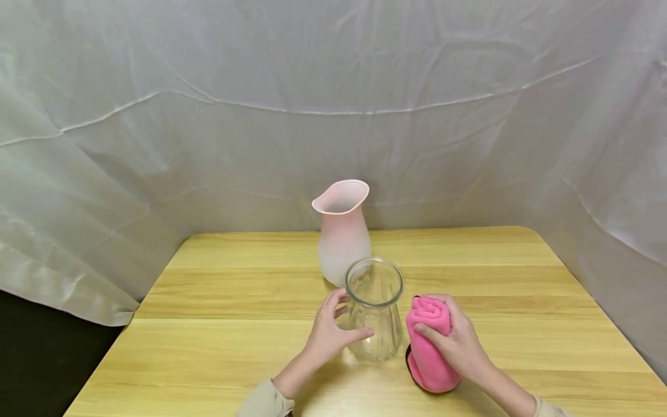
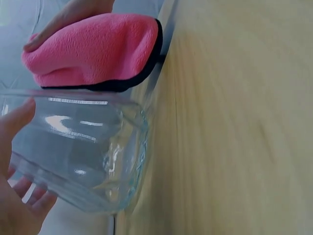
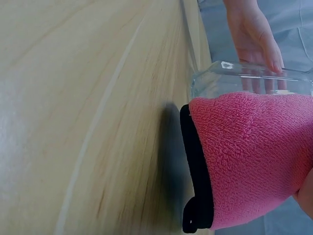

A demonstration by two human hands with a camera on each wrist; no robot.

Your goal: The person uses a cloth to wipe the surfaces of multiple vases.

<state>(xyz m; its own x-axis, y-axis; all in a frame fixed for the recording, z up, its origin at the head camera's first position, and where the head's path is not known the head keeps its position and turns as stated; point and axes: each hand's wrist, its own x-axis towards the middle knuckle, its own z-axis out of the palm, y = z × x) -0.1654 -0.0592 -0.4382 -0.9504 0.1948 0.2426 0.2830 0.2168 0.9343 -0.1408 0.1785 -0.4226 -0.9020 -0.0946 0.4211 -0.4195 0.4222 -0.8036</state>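
Hanging across the whole upper half of the head view, a creased white sheet (image 1: 333, 104) forms the backdrop and drapes down at both sides. Wooden table (image 1: 219, 341): pale yellow grain, filling the lower half of the frame, its far edge meeting the sheet. Pink vase (image 1: 343, 234): frosted, pink at the flared lip fading to white at the belly, upright at the centre of the frame near the table's far edge, just behind the glass jar. Glass jar (image 1: 375, 313): clear, ribbed, open-mouthed, upright at lower centre; in the left wrist view it (image 2: 83, 147) fills the lower left. Pink cloth (image 1: 429, 347): a fleecy roll with a dark trim at its lower end, standing on the table just to the right of the jar at lower centre-right; in the right wrist view it (image 3: 249, 156) fills the lower right, with the jar (image 3: 244, 78) right beside it. Right hand (image 1: 461, 341): fingers curled round the cloth roll, gripping it from the right side. Left hand (image 1: 330, 333): lower centre, left of the jar, fingers curved around the glass with the thumb laid against its near wall; whether the other fingertips touch the glass cannot be told. Sleeves: light cuffs at the bottom edge.
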